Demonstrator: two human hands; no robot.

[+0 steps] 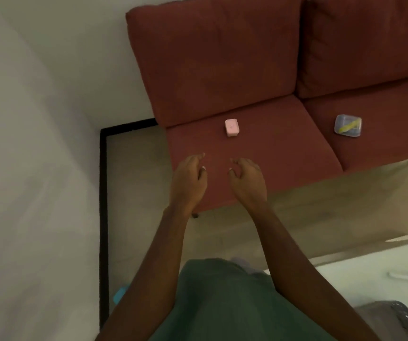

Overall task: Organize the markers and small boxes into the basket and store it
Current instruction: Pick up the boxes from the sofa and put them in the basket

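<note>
Box (231, 127), pink, sits on sofa (276, 148) seat, near our hands: left hand (188, 179), right hand (247, 182) both empty, fingers loosely curled. Risk: soft cushion lets it tip or slide under hasty pinch.

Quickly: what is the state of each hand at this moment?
Left hand: open, fingers loosely curled, holds nothing.
Right hand: open, fingers loosely curled, holds nothing.
</note>
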